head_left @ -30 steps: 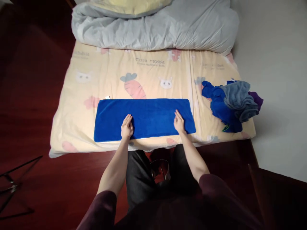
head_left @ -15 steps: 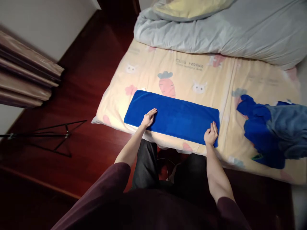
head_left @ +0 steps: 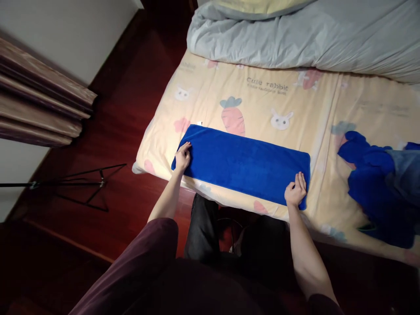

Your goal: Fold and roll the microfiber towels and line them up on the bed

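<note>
A blue cloth (head_left: 239,164), folded into a long flat rectangle, lies along the front edge of the bed. On its left end rests my left hand (head_left: 183,156), fingers laid out over the fabric and pointing up and to the right. My right hand (head_left: 295,191) lies flat near the cloth's right end, fingers extended. Neither hand is gripping anything. Beneath the cloth, the cream bed sheet (head_left: 203,92) shows rabbit and carrot prints.
More crumpled blue cloth (head_left: 377,179) and a grey-blue garment (head_left: 407,170) lie on the bed at the right. A grey quilt (head_left: 278,41) is bunched at the back. Left are a black tripod (head_left: 93,183) and a curtain (head_left: 42,94).
My left hand has slid left across the cloth to its left end. My right hand remains near the right end. The view has shifted slightly.
</note>
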Action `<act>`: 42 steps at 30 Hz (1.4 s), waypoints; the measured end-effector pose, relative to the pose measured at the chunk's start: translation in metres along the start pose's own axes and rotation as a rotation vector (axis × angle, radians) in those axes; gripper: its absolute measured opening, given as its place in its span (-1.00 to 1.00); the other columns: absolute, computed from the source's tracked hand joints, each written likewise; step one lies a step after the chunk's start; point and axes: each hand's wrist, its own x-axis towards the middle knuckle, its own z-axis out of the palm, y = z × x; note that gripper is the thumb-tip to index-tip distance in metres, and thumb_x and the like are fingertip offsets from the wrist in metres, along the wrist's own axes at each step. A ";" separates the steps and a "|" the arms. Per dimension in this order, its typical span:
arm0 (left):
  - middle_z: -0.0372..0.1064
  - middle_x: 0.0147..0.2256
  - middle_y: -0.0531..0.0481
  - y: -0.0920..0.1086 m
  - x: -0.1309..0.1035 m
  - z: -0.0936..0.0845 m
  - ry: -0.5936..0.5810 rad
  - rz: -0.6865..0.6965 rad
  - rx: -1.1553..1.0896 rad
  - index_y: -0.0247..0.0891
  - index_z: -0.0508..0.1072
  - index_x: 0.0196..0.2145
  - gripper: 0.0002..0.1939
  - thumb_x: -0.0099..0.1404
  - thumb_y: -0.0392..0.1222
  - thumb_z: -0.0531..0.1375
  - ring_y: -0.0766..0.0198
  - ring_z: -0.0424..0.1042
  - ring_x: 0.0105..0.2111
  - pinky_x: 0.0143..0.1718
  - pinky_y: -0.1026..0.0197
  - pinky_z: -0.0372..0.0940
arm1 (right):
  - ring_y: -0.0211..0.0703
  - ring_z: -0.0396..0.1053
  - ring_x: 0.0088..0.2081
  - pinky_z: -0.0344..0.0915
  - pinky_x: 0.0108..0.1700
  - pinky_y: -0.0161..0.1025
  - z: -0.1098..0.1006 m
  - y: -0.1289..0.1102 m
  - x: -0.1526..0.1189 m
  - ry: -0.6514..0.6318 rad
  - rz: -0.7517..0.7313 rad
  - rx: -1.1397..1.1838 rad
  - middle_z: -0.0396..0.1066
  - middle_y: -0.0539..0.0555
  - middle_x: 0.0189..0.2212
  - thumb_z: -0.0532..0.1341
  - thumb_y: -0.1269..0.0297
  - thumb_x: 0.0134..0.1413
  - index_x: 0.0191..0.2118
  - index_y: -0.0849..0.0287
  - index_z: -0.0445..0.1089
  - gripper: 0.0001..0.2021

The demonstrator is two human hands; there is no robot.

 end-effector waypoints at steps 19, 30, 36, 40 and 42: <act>-0.04 0.49 -0.16 0.011 0.077 0.030 -0.167 0.049 0.095 -0.24 0.28 0.40 -0.34 0.48 0.11 0.09 -0.07 -0.22 0.53 0.51 -0.30 -0.33 | 0.12 0.29 0.37 0.28 0.38 0.19 0.000 -0.001 0.002 -0.039 0.028 -0.027 0.44 0.36 0.23 -0.06 0.45 0.19 0.21 0.36 0.48 -0.43; -0.11 0.50 -0.24 0.053 0.013 0.014 -0.233 -0.040 0.134 -0.32 0.18 0.45 -0.31 0.48 0.05 0.02 -0.09 -0.26 0.53 0.49 -0.35 -0.38 | 0.03 0.26 0.39 0.24 0.42 0.15 -0.005 -0.007 0.002 -0.096 0.086 -0.049 0.43 0.31 0.25 -0.08 0.43 0.23 0.28 0.30 0.43 -0.41; 0.09 0.44 -0.20 0.052 -0.020 0.014 -0.091 -0.042 0.103 -0.25 0.29 0.39 -0.38 0.45 -0.08 -0.01 0.00 -0.05 0.49 0.51 -0.27 -0.29 | -0.04 0.20 0.42 0.19 0.46 0.08 -0.008 -0.011 0.000 -0.112 0.090 -0.044 0.39 0.28 0.29 -0.11 0.42 0.27 0.30 0.31 0.40 -0.41; 0.19 0.40 -0.22 0.047 -0.016 0.015 -0.048 -0.005 0.082 -0.27 0.34 0.36 -0.39 0.41 -0.11 0.01 0.00 0.05 0.46 0.50 -0.28 -0.19 | -0.08 0.18 0.43 0.14 0.48 0.04 -0.016 -0.014 0.002 -0.144 0.109 -0.046 0.36 0.28 0.32 -0.13 0.41 0.30 0.33 0.33 0.35 -0.41; 0.20 0.39 -0.23 0.045 -0.017 0.016 -0.040 0.002 0.061 -0.27 0.34 0.35 -0.38 0.39 -0.12 0.03 -0.03 0.06 0.46 0.49 -0.29 -0.18 | -0.04 0.12 0.45 0.07 0.50 0.11 -0.016 -0.024 0.004 -0.178 0.147 -0.041 0.29 0.31 0.36 -0.12 0.40 0.32 0.35 0.35 0.32 -0.42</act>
